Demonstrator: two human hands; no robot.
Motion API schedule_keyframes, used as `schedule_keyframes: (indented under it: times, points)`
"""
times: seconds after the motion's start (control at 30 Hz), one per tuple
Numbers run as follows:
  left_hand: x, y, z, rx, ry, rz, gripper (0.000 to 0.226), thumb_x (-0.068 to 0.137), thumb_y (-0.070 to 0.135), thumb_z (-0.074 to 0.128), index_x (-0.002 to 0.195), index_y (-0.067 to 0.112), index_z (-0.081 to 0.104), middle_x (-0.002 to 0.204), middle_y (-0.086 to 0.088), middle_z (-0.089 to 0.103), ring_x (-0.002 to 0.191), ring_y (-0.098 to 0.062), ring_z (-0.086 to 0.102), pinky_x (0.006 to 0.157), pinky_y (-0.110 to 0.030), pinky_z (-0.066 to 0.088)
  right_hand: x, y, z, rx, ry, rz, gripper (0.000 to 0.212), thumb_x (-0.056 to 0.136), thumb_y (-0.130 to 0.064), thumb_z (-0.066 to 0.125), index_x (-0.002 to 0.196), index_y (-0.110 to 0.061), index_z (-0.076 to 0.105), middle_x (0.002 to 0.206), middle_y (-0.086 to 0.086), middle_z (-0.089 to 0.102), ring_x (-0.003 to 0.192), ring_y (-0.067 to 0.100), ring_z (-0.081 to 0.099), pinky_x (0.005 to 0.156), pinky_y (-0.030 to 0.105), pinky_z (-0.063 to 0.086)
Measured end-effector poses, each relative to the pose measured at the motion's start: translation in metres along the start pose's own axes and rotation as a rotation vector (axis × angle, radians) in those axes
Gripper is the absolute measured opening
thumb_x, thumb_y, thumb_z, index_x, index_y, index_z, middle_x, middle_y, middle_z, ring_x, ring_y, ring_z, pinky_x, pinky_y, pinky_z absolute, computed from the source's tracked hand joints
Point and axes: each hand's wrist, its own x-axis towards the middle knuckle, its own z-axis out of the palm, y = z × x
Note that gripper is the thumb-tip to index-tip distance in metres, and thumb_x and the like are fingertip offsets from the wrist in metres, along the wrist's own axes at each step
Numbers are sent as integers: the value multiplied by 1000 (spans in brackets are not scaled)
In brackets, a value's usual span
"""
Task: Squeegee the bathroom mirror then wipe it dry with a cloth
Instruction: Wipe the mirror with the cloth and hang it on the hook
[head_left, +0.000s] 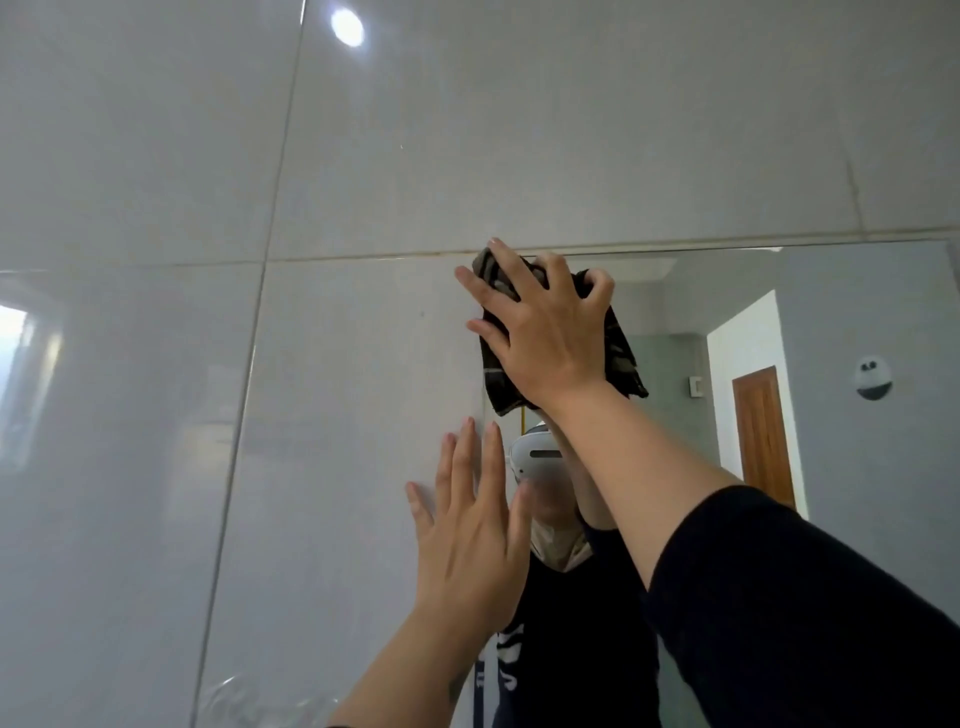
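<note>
The bathroom mirror (841, 322) fills the right half of the view, its top edge level with a tile joint and its left edge near the middle. My right hand (540, 332) presses a dark patterned cloth (621, 358) flat against the mirror's top left corner, fingers spread over it. My left hand (467, 540) lies flat lower down, fingers apart, straddling the mirror's left edge and the tile beside it, holding nothing. No squeegee is in view.
Glossy grey wall tiles (156, 364) cover the wall left of and above the mirror. The mirror reflects me, a wooden door (763, 436) and a small round white hook (874, 378) stuck on at the right.
</note>
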Motion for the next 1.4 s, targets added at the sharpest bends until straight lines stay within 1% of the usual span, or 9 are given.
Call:
schedule_keyframes:
  times: [0.4,0.53,0.7,0.9,1.03,1.1,1.2,1.3,1.4]
  points:
    - [-4,8,-3,25,-15,-34,74,69,73,-25,136,40,-32,147,17,-37,135,-5,-37,112,-53,-13,2,28,-7,-18,-74,67,47,89,-51,53,135,-42,47,146,-4,46,105,28,54,82,50,37]
    - [-4,17,-1,35,-16,-46,79,73,72,-20,141,32,-28,147,15,-38,138,-7,-33,114,-55,-8,-3,60,-17,-47,-102,132,42,91,-47,51,133,-41,49,145,-4,45,108,30,52,82,50,36]
    - [-2,25,2,67,-10,-87,77,86,67,2,146,25,-22,155,6,-28,143,-12,-22,115,-58,3,-18,109,-31,-87,-127,203,40,93,-47,49,132,-40,50,146,-3,44,110,32,51,84,50,37]
    - [-2,24,9,74,19,-91,85,86,70,18,143,28,-28,155,5,-28,145,-15,-17,115,-54,7,-37,173,-49,-116,-174,329,41,95,-47,46,135,-41,46,148,-1,41,114,37,45,85,51,38]
    - [-1,20,11,40,13,-81,87,82,76,19,137,33,-32,148,14,-36,143,-10,-21,117,-52,6,-52,214,-62,-119,-181,437,40,97,-48,42,136,-42,43,149,-1,38,114,40,41,86,50,37]
    - [-3,20,9,15,18,-56,91,79,81,17,142,33,-27,150,14,-34,143,-10,-21,117,-53,7,-58,234,-68,-130,-181,495,39,97,-49,39,136,-41,42,149,0,37,112,40,41,86,49,37]
    - [1,17,12,-88,26,-47,93,81,76,29,150,26,-7,159,4,-14,146,-17,-11,117,-56,7,-72,258,-76,-137,-163,630,40,97,-50,37,135,-40,42,148,1,38,111,40,40,85,49,37]
    - [8,7,18,-50,17,-32,94,76,85,15,144,35,-24,154,15,-29,144,-8,-16,115,-56,16,-89,256,-80,-151,-128,696,39,97,-49,38,134,-37,43,146,2,40,108,40,42,82,47,38]
    - [7,8,14,-15,-26,-63,100,69,91,10,144,35,-25,151,18,-32,143,-5,-20,116,-51,18,-96,234,-78,-151,-100,696,39,97,-47,39,134,-37,45,147,1,41,104,39,44,79,44,37]
